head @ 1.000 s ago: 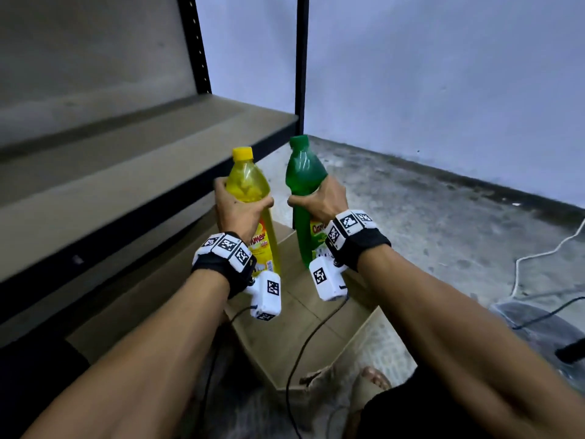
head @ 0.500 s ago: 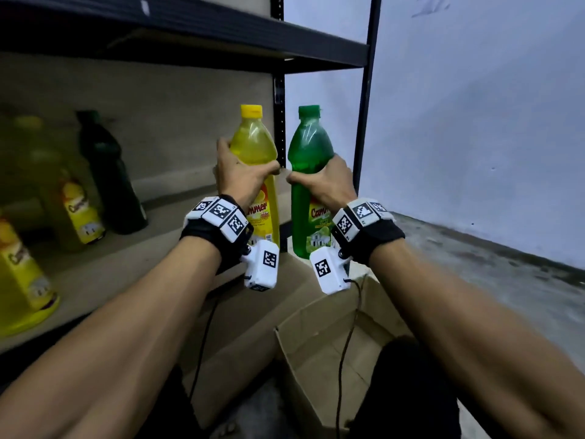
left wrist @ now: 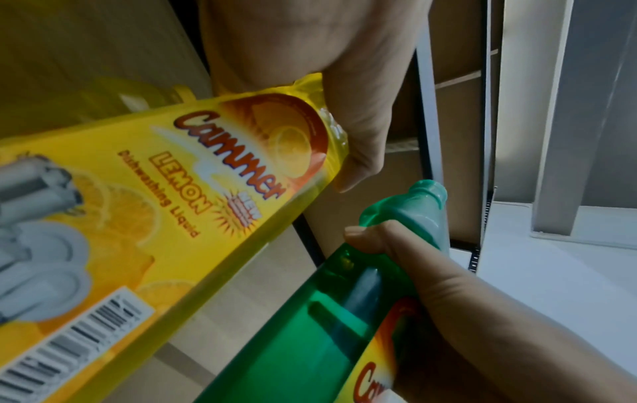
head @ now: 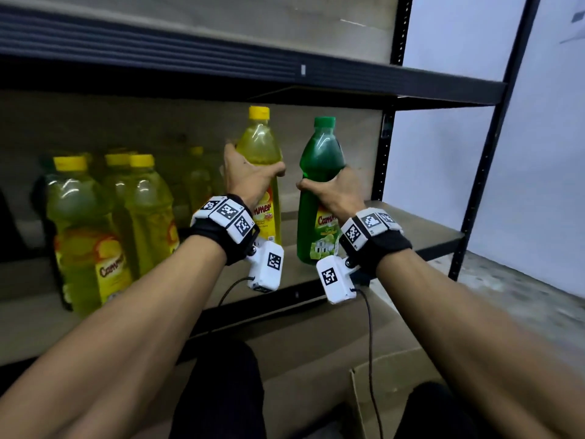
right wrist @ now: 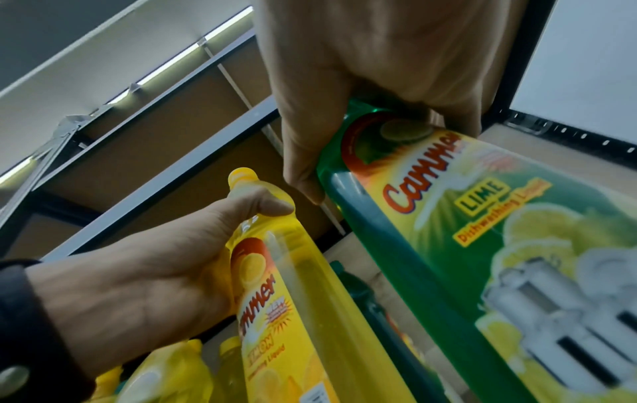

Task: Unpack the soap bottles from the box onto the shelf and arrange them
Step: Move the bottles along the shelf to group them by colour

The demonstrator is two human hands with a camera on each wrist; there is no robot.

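Note:
My left hand [head: 250,175] grips a yellow lemon soap bottle [head: 260,147] round its shoulder, upright over the shelf board [head: 411,232]. Beside it on the right, my right hand [head: 329,191] grips a green lime soap bottle [head: 321,160], also upright, its base near the shelf's front edge. The left wrist view shows the yellow bottle's label [left wrist: 193,174] under my left hand [left wrist: 348,152]. In the right wrist view my right hand [right wrist: 362,141] wraps the green bottle [right wrist: 448,218]. The cardboard box [head: 373,391] lies open below my arms.
Several yellow bottles [head: 88,217] stand on the left part of the shelf, with more behind them. An upper shelf [head: 285,71] runs close above the caps. Black shelf posts [head: 383,153] stand at the right, then a white wall [head: 538,153] and concrete floor [head: 522,296].
Both hands lifted the two bottles from over the box up to the shelf level. The view swung left, bringing the stocked yellow bottles into sight.

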